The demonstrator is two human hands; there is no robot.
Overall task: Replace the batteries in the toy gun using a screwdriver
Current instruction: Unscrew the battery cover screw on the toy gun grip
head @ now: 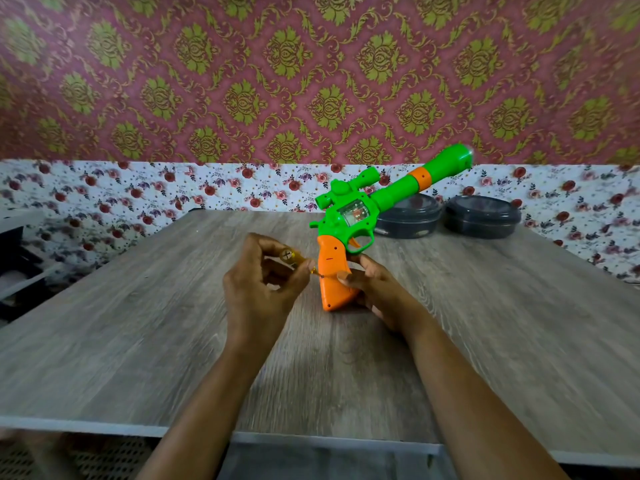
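Observation:
A green toy gun (360,206) with an orange grip (332,271) stands tilted over the wooden table (173,323), barrel pointing up and to the right. My right hand (377,289) grips the orange handle from the right side, thumb on its face. My left hand (259,282) pinches a small yellow-handled screwdriver (294,258). The screwdriver's tip meets the left edge of the orange grip, at a small dark screw.
Two dark round lidded containers (408,216) (481,216) sit at the table's back right, behind the gun barrel. Floral wallpaper covers the wall behind. A dark shelf or box (17,271) is at the far left, off the table.

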